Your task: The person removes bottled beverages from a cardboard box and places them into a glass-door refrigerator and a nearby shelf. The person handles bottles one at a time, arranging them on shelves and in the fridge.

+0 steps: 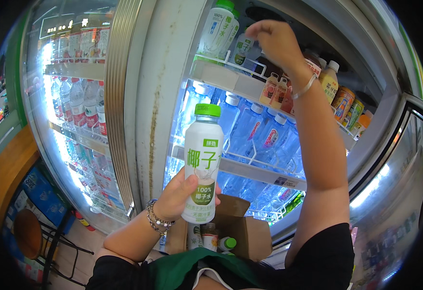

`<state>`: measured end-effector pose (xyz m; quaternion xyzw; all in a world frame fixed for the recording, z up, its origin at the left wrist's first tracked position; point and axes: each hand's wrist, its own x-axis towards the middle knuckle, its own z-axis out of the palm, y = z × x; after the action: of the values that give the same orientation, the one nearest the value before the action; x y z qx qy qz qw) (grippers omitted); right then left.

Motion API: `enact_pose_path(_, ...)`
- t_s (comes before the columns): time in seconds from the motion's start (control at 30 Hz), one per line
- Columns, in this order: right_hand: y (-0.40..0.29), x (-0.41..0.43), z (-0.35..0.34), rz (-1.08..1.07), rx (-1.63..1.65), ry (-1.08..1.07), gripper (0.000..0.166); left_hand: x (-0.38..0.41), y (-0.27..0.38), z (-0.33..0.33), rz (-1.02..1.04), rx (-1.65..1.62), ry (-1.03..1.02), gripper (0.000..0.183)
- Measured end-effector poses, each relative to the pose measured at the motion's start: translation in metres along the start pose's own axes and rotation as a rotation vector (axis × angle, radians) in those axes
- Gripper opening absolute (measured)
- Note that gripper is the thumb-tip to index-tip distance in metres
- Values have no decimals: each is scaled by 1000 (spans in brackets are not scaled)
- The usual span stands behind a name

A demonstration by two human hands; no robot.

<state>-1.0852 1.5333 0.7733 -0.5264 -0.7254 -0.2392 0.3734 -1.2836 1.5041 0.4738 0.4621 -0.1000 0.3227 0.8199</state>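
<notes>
My left hand (182, 194) is closed around a white plastic bottle of coconut water (203, 163) with a green cap, held upright before the open drinks fridge. My right hand (269, 41) is raised at the upper shelf (229, 78), fingers bent, near a smaller-looking coconut water bottle (241, 49) standing further back. Whether its fingertips touch anything is hard to tell. Large white coconut water bottles (215, 30) stand at that shelf's left end. Below my left hand, an open cardboard box (258, 235) holds several bottles, one a green-capped bottle (228, 243).
Clear water bottles (247, 125) fill the middle shelf behind a wire rail. Cans (343, 101) and other drinks line the upper shelf's right. The fridge's open glass door (385, 203) is at right. A second glass-fronted fridge (77, 69) and a round-seated stool (28, 233) are at left.
</notes>
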Motion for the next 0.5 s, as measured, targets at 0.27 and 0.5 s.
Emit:
enact_pose_path(0.27,43,100,13,242,-801,-325,37,-33,-81,-78,-158,265,-19,68)
enact_pose_path(0.5,29,134,27,541,-851,-667,45,-44,-138,-101,-170,-52,-181,63)
